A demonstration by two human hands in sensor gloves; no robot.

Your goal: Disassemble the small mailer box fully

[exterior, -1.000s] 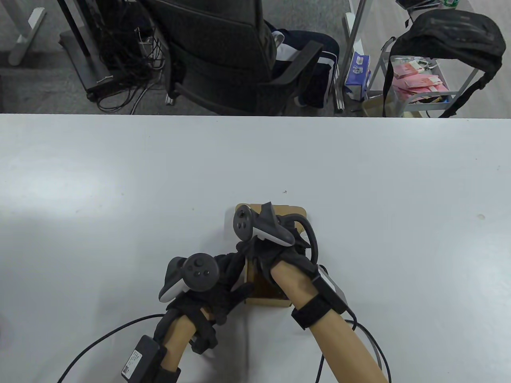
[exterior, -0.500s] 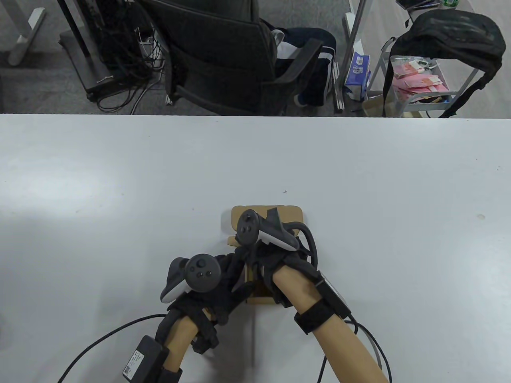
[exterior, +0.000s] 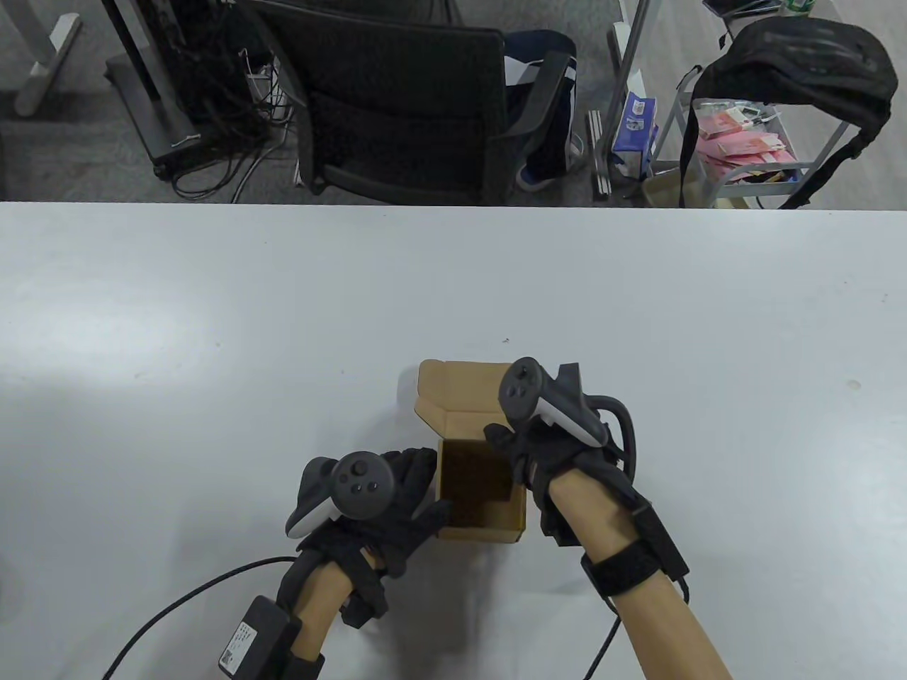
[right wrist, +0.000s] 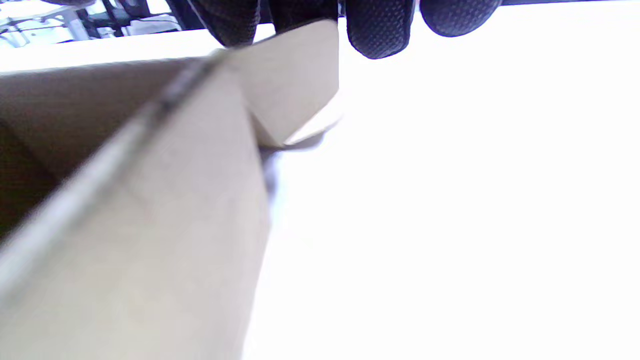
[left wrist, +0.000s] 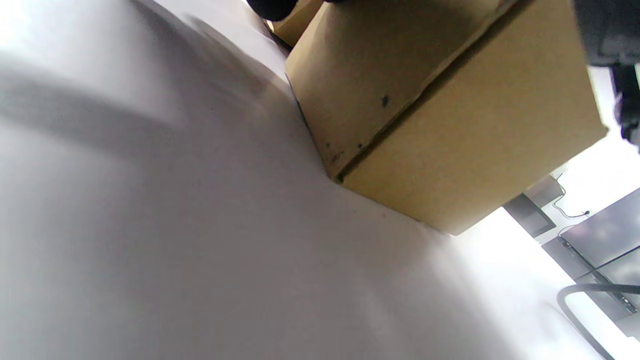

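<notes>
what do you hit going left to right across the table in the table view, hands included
left hand → mailer box, lid open → right hand
</notes>
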